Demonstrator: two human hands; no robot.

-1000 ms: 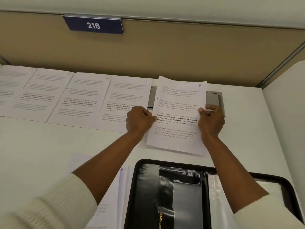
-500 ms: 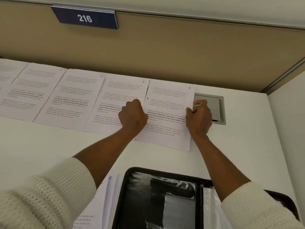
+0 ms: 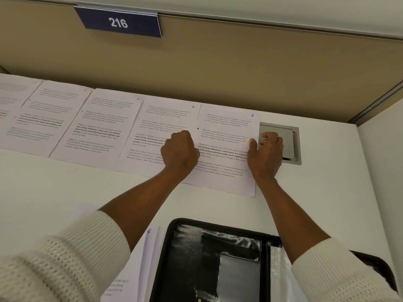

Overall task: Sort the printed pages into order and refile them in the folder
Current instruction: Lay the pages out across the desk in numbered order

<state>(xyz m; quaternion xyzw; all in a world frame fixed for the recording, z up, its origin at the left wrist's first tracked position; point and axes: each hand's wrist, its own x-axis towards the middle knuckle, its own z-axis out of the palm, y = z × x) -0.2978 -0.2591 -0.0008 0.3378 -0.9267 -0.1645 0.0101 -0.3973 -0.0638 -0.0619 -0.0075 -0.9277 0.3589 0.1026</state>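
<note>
Several printed pages lie side by side in a row along the back of the white desk. The page marked 4 [image 3: 165, 118] is next to the rightmost page [image 3: 226, 131], whose handwritten number reads like a 5. That page lies flat, overlapping page 4 slightly. My left hand [image 3: 180, 152] is curled at its left edge and pinches it. My right hand [image 3: 267, 153] holds its right edge with the thumb on top. The open black folder [image 3: 166, 247] lies near me, with clear sleeves at its right side.
A small pile of pages [image 3: 141, 264], the top one marked 6, lies left of the folder under my left sleeve. A grey cable hatch [image 3: 292, 147] sits in the desk behind my right hand. A tan partition carries a sign reading 216 [image 3: 118, 22].
Both hands carried the page from above the hatch leftward and down. It now lies flat at the right end of the row, against page 4.
</note>
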